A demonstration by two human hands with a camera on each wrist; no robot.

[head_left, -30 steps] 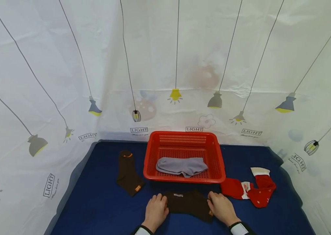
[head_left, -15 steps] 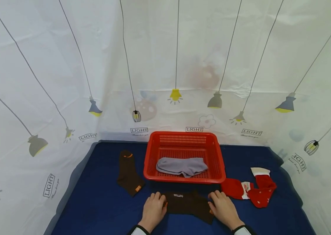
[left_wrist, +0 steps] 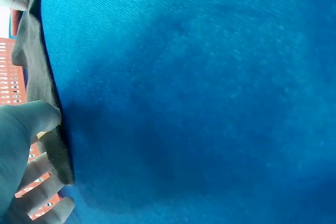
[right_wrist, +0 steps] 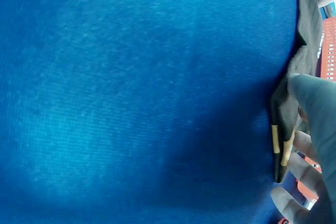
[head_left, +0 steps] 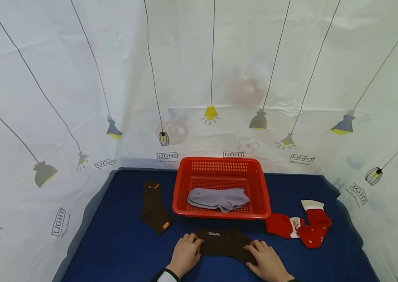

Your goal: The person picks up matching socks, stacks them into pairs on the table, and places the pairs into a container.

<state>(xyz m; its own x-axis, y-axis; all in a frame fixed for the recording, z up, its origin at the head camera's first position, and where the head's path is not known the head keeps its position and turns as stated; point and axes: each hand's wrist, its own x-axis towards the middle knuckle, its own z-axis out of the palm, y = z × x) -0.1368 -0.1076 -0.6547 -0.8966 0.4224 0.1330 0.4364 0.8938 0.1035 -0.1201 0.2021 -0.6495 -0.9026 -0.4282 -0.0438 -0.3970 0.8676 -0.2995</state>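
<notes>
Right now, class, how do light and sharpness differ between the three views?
Head: fairly even light, the basket clear and the COTTON print on the near sock legible; left wrist: a soft-edged shadow over the cloth, the basket washed out to pale orange; right wrist: a dark patch on the cloth beside the right hand, which looks bluish.

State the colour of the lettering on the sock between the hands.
White lettering on a brown sock, clearest in the head view.

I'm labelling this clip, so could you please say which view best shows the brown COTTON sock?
The head view: the brown COTTON sock lies broadside, its lettering readable. Each wrist view shows it narrow, nearly edge-on, at the frame edge.
</notes>
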